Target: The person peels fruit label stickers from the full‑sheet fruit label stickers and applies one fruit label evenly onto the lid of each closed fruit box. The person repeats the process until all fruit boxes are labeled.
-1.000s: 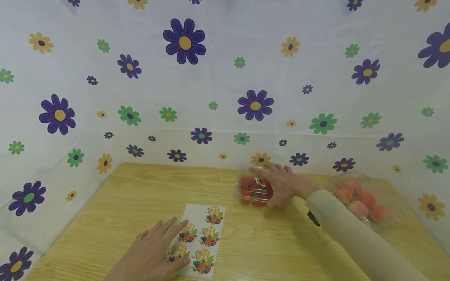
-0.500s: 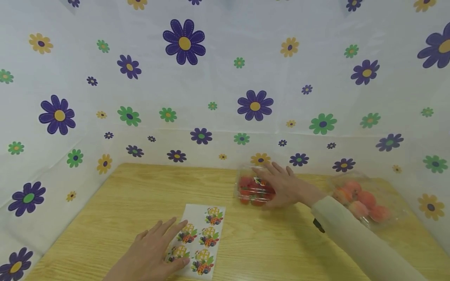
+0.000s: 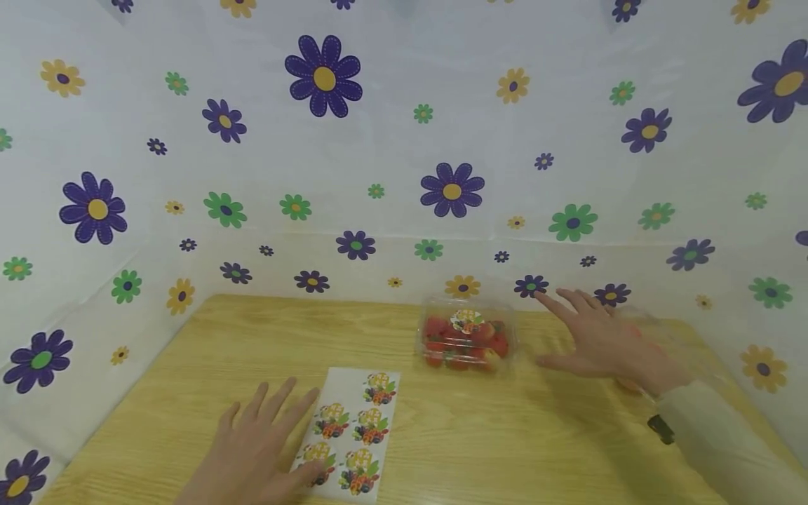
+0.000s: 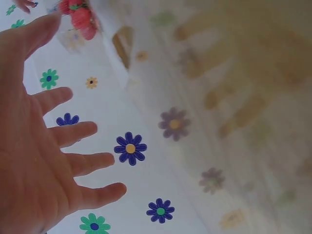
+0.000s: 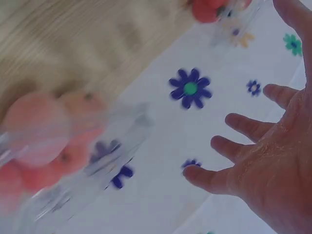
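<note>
A lidded clear box of strawberries (image 3: pixel 467 344) stands near the back of the table, with a round fruit sticker (image 3: pixel 467 320) on its lid. To its right my right hand (image 3: pixel 606 347) hovers with fingers spread, holding nothing. Behind that hand and forearm, mostly hidden in the head view, is a second clear box of orange-red round fruit (image 5: pixel 44 136). My left hand (image 3: pixel 255 442) has its fingers extended, its thumb overlapping the lower left of a white sticker sheet (image 3: pixel 344 393). Several printed fruit stickers (image 3: pixel 370 426) are on that sheet.
The wooden table (image 3: pixel 271 337) is enclosed at the back and sides by a white flower-print sheet (image 3: pixel 379 140). The back edge of the tabletop lies just behind the strawberry box.
My right hand has come off the strawberry box and moved right, over toward the other fruit box. My left hand has shifted slightly left, uncovering more of the sticker sheet.
</note>
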The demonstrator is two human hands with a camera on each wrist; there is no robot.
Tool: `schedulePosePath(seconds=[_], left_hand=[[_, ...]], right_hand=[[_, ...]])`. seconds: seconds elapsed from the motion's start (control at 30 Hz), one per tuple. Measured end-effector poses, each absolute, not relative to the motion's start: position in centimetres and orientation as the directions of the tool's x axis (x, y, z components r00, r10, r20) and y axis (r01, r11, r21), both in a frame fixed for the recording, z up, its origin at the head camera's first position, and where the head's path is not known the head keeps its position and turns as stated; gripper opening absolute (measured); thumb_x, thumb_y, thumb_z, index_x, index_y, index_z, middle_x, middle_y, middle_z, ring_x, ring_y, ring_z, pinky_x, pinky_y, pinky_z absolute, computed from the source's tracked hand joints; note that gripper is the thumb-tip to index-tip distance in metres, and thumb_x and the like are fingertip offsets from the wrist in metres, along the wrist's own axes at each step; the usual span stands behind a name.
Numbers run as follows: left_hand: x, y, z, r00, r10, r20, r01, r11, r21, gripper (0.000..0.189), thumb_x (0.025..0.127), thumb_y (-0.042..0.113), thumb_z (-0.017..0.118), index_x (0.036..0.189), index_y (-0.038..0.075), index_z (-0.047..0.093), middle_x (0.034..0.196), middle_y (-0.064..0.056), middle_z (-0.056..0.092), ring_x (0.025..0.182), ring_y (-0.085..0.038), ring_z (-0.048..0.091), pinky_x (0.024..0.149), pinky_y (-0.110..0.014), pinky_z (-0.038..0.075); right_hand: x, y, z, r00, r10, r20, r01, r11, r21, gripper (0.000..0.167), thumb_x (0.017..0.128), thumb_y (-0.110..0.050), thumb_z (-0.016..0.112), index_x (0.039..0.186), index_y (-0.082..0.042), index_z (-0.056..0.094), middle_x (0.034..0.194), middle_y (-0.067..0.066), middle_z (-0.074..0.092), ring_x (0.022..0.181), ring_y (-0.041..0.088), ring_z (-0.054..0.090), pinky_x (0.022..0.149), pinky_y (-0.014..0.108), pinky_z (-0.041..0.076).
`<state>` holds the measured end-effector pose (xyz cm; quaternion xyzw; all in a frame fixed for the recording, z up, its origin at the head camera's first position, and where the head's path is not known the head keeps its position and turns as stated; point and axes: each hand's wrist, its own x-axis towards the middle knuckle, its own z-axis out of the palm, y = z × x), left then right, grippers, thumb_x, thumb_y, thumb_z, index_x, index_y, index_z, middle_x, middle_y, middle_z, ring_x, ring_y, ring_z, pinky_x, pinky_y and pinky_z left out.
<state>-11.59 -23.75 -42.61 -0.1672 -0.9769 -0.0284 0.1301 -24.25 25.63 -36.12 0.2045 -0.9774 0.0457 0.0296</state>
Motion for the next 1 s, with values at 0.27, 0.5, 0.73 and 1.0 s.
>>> schedulePosePath(seconds=[0.27, 0.5, 0.73, 1.0], left_hand=[[-11.1, -25.0, -42.8, -0.899, 0.337, 0.281, 0.343, 0.939, -0.026, 0.094, 0.077, 0.082, 0.064, 0.151, 0.026, 0.05, 0.153, -0.013, 0.053, 0.13, -0.05, 0.056, 0.091, -0.075, 0.046], [-11.1, -25.1, -43.0, -0.894, 0.356, 0.272, 0.362, 0.932, -0.03, 0.093, 0.078, 0.083, 0.063, 0.152, 0.028, 0.049, 0.154, -0.013, 0.052, 0.131, -0.049, 0.055, 0.092, -0.076, 0.045], [-11.2, -24.9, -42.9, -0.9, 0.361, 0.246, 0.372, 0.928, -0.004, 0.09, 0.081, 0.08, 0.063, 0.153, 0.029, 0.048, 0.156, -0.014, 0.05, 0.133, -0.051, 0.053, 0.094, -0.077, 0.043], [-11.0, -24.8, -43.0, -0.914, 0.346, 0.212, 0.358, 0.934, 0.018, 0.089, 0.081, 0.08, 0.063, 0.153, 0.031, 0.047, 0.156, -0.013, 0.05, 0.134, -0.05, 0.052, 0.094, -0.077, 0.043]], right_hand=[[-24.1, 31.9, -37.3, -0.966, -0.257, 0.03, -0.258, 0.966, -0.031, 0.113, 0.083, -0.075, 0.065, 0.163, -0.009, 0.02, 0.157, 0.036, 0.029, 0.135, 0.065, 0.033, 0.095, 0.086, 0.034], [-23.4, 35.6, -38.6, -0.981, -0.189, -0.039, -0.185, 0.979, -0.087, 0.117, 0.083, -0.075, 0.064, 0.162, -0.004, 0.014, 0.154, 0.046, 0.022, 0.132, 0.073, 0.029, 0.091, 0.09, 0.03], [-23.2, 37.2, -39.5, -0.975, -0.213, -0.061, -0.2, 0.965, -0.169, 0.122, 0.08, -0.068, 0.073, 0.161, -0.001, 0.011, 0.145, 0.05, 0.03, 0.123, 0.074, 0.034, 0.086, 0.089, 0.034], [-23.4, 37.1, -39.4, -0.978, -0.192, -0.085, -0.177, 0.971, -0.161, 0.121, 0.076, -0.065, 0.078, 0.161, -0.004, 0.016, 0.141, 0.048, 0.033, 0.116, 0.068, 0.039, 0.079, 0.084, 0.04]])
